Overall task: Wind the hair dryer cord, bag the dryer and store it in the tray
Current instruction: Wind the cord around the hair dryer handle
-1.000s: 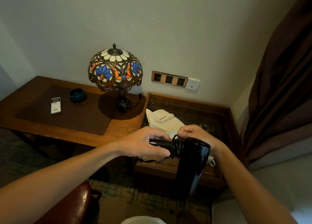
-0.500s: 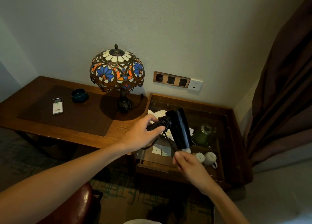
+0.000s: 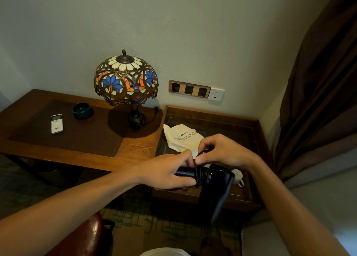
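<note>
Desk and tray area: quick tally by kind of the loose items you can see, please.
Hair dryer: 1
Cloth bag: 1
White cup: 1
Lamp: 1
Remote: 1
Green dish: 1
Total: 6

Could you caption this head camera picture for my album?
Left hand holds hair dryer while right hand winds its cord.

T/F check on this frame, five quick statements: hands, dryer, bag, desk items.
1. The left hand grips the hair dryer handle. True.
2. The dryer is already inside the cloth bag. False: the bag lies empty-looking in the tray, the dryer is outside it.
3. The right hand pinches the cord at the handle. True.
4. The remote sits in the tray. False: it is on the desk.
5. The lamp is lying on its side. False: upright.
</note>
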